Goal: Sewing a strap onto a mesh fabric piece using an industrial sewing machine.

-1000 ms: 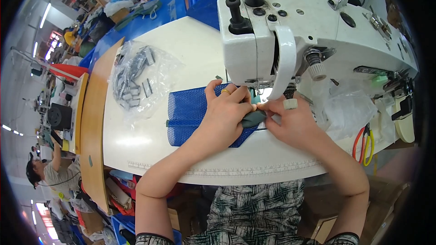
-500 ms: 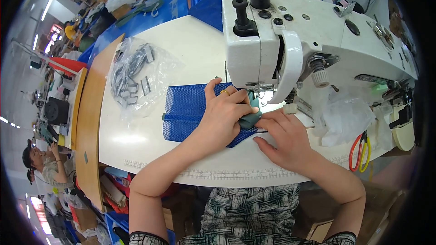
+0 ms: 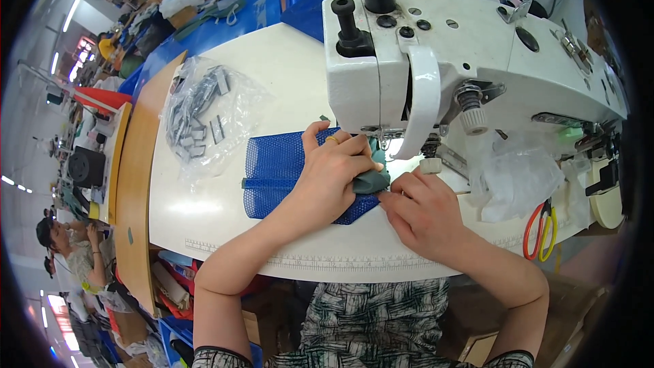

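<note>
A blue mesh piece (image 3: 276, 157) with a band across it lies flat on the white table, left of the sewing machine's (image 3: 371, 75) needle area. On its right end is a folded dark green fabric piece (image 3: 370, 182). My left hand (image 3: 332, 174) rests over the mesh, its fingers bent round the green fabric close by the presser foot. My right hand (image 3: 426, 215) is closed, thumb against fingers, pinching the edge of the fabric just right of the left hand. The needle itself is hidden behind the machine head and my fingers.
A clear plastic bag of small grey strips (image 3: 204, 112) lies on the left of the table (image 3: 225, 211). To the right are crumpled clear plastic (image 3: 514, 174) and red-and-yellow-handled scissors (image 3: 540, 230). A ruler strip (image 3: 327, 262) runs along the front edge. A co-worker (image 3: 85, 252) sits far left.
My right thumb has drawn in against the fingers, which now pinch the fabric edge. The mesh and my left hand have shifted slightly left. The machine head appears slightly farther left.
</note>
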Demonstrator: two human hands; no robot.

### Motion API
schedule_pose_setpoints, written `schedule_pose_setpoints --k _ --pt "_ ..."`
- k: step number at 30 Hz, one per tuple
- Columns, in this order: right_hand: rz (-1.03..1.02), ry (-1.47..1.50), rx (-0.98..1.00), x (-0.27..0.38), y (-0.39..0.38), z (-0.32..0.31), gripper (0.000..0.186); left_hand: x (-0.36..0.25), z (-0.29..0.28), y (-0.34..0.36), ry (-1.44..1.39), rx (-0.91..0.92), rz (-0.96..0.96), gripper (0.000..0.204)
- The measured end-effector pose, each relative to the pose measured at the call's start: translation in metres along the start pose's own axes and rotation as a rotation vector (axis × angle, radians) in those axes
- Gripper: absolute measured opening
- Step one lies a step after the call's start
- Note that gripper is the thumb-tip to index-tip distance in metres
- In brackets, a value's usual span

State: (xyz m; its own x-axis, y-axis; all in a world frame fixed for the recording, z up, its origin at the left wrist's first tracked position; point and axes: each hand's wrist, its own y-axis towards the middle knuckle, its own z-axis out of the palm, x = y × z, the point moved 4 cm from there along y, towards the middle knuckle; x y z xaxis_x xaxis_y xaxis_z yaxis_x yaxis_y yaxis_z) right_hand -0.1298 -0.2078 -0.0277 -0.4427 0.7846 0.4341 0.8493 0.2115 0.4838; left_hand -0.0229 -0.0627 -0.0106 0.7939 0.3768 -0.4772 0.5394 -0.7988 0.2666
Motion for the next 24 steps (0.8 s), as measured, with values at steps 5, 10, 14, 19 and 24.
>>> schedule_pose_setpoints --k 5,10,14,19,24 --pt "0.009 -0.006 0.003 0.000 0.000 -0.001 0.019 0.002 0.002 0.000 0.008 0.011 -0.016 0.043" --pt "0.021 -0.009 0.001 0.001 0.003 -0.002 0.019 0.000 -0.001 0.001 0.072 0.029 0.002 0.045" --pt "0.021 -0.045 -0.040 -0.001 0.001 -0.001 0.020 0.002 0.002 0.001 0.063 -0.024 0.048 0.028" --pt "0.055 -0.074 -0.052 -0.001 0.002 0.002 0.021 0.009 0.004 0.003 0.096 -0.038 0.013 0.026" --pt "0.071 -0.115 -0.064 -0.002 0.004 0.004 0.022 0.014 0.007 0.004 0.104 -0.116 0.010 0.022"
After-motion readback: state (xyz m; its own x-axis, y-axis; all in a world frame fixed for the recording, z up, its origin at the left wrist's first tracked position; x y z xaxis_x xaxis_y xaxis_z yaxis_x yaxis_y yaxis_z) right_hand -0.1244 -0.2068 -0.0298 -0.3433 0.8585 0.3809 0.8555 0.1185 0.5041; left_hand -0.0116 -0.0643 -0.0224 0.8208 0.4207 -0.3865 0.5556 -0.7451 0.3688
